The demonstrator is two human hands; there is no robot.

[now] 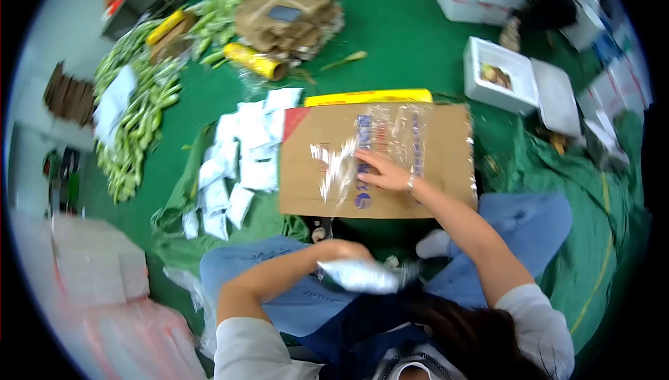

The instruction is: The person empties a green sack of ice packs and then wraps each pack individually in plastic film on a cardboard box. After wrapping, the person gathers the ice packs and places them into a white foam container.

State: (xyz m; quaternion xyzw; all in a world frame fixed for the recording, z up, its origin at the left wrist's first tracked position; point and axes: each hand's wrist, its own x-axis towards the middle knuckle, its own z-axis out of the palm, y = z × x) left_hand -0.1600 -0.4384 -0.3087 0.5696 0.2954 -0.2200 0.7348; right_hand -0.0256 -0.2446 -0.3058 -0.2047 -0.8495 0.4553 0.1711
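Item: one flat brown cardboard sheet (432, 160) on the green floor covering (397, 25), clear plastic film (348, 160) spread across it, the right hand (382, 171) pressing the film down, fingers extended, gripping nothing. Left hand (341, 251) closed around one white wrapped packet (362, 275) at the lap. Wrapping appears part done: roughly a dozen white packets (240, 160) lie stacked left; green stalks (136, 112) remain heaped; three white foam boxes (498, 73) beyond.
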